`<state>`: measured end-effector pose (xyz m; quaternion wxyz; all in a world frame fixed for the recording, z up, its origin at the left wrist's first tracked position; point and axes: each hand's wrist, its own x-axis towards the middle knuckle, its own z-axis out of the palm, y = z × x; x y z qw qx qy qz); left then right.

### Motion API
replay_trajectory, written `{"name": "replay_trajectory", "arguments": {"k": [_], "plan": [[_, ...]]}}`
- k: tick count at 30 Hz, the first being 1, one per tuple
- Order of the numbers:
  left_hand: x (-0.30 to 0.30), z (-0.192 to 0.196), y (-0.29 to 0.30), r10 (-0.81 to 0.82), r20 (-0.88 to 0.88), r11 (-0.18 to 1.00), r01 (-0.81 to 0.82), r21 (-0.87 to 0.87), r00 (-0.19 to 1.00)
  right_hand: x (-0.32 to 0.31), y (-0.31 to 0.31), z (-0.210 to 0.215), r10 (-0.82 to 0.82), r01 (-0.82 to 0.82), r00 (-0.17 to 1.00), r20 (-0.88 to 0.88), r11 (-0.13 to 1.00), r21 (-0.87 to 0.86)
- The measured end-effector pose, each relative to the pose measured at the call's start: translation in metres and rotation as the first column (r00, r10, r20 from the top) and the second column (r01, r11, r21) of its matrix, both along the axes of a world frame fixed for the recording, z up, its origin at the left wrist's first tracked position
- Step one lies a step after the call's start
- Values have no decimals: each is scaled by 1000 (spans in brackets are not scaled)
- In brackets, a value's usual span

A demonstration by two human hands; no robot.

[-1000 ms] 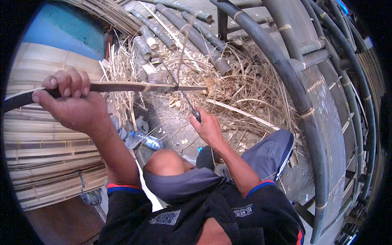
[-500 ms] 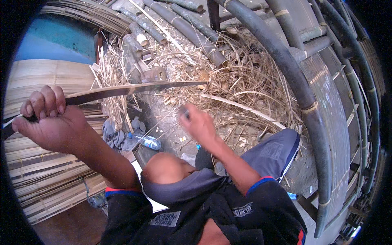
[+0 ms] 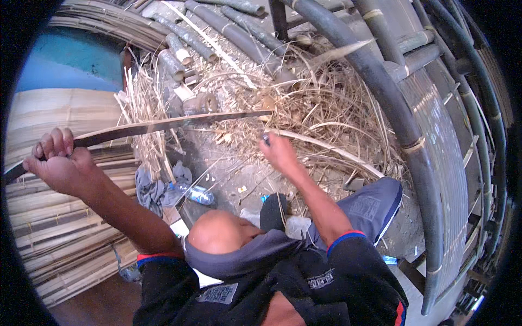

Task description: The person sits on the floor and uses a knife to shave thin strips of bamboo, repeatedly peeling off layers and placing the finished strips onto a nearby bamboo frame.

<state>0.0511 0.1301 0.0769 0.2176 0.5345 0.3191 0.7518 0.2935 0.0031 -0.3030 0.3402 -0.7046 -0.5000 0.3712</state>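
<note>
My left hand [image 3: 68, 165], raised at the left, has its fingers wrapped round a long bamboo strip [image 3: 147, 127]. The strip is dark on its side with a pale upper edge, and it reaches rightward to the shavings. Near its far end, a little below the tip, my right hand [image 3: 281, 155] is closed on a small dark tool [image 3: 266, 139]. Only a dark end of that tool shows at the fist; its kind is hidden. Beyond my right hand, a pale split strip [image 3: 326, 143] lies on a heap of bamboo shavings [image 3: 337, 103].
Bamboo poles [image 3: 234, 30] and short tubes [image 3: 172, 65] lie at the back. A thick bamboo frame [image 3: 416, 146] curves along the right. Stacked slats [image 3: 70, 217] stand at left. A plastic bottle [image 3: 200, 194] and grey cloth [image 3: 149, 187] lie beside my bare knee [image 3: 215, 231].
My right hand has moved right and slightly up, towards the strip's far end. My left hand has shifted slightly left with the strip. A blurred pale sliver now appears at the upper right.
</note>
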Motion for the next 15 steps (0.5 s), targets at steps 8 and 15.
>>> {"name": "replay_trajectory", "arguments": {"k": [8, 15], "plan": [[-9, -1, 19, -10, 16, 999, 11, -32, 1000, 45, 7, -80, -23, 50, 984, 177, 987, -153], [-4, 2, 21, -21, 26, 1000, 22, -14, 999, 53, -12, -88, -71, 97, 990, 119, 969, -229]]}}
